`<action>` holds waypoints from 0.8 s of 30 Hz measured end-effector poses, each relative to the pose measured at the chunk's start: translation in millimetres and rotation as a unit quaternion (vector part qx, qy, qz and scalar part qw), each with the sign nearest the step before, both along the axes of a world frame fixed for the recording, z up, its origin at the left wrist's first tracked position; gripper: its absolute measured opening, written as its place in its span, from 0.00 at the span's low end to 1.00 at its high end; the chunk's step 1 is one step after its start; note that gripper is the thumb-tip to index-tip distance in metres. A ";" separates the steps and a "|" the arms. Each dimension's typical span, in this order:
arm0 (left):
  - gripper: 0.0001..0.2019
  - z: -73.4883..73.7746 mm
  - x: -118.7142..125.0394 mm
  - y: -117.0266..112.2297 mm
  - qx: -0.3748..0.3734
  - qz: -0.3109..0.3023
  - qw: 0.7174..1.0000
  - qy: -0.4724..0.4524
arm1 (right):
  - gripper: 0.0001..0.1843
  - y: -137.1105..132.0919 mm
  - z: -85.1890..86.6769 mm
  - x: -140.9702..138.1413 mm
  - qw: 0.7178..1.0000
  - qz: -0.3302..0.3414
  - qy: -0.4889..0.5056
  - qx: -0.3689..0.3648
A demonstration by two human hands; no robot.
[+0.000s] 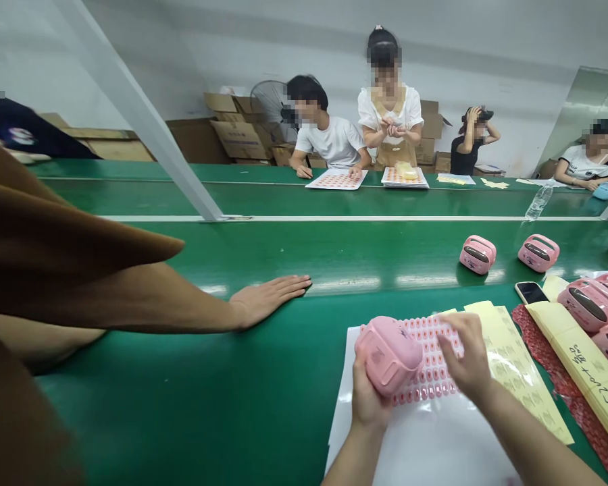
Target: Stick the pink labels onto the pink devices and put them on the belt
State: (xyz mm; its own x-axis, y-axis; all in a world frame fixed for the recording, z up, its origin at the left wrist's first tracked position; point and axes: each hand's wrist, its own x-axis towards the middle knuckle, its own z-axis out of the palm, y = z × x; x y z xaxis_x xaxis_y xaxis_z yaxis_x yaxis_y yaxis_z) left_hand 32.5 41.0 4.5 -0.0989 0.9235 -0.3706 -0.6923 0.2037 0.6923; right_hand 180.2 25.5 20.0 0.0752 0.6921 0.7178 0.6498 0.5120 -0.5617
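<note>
The head camera looks forward and down across a green conveyor belt.

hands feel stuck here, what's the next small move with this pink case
Probably peel one small sticker off the sticker sheet with the right hand and try it on the pink case: the right hand already rests on the sheet, and the left hand holds the case up, ready to take it.

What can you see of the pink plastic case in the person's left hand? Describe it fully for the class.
The pink plastic case is a rounded, boxy moulded shell with a matte look and a small embossed mark on its upturned face. It is tilted, gripped from below by the left hand, and held over a sheet of pink stickers, with the right hand beside it.
</note>
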 end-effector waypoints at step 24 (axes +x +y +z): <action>0.26 -34.9 -29.3 14.4 -0.002 -0.064 0.979 -0.194 | 0.31 50.6 -25.3 5.8 0.989 0.006 -0.005 -0.147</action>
